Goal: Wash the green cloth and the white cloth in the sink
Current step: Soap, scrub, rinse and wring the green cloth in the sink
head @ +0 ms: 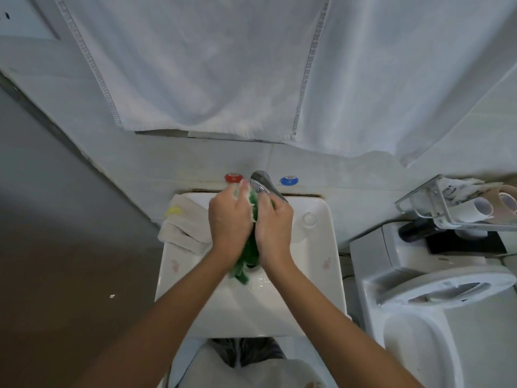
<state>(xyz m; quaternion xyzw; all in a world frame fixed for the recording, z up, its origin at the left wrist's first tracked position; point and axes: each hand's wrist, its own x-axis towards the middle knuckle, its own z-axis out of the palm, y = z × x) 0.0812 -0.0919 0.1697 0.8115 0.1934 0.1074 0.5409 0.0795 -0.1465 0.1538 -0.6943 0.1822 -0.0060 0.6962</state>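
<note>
The green cloth [246, 256], soapy with white foam near its top, is squeezed between both my hands over the white sink [316, 264]. My left hand [229, 222] grips it from the left and my right hand [275, 228] grips it from the right, just below the metal tap [263, 183]. Its lower end hangs down into the basin. The white cloth [184, 228], with a yellow mark, lies folded on the sink's left rim, beside my left wrist.
Red [232, 177] and blue [288, 180] tap knobs sit on the wall behind the sink. Large white towels [212, 65] hang above. A toilet [436, 281] stands close on the right, with a rack of paper rolls [475, 205] above it.
</note>
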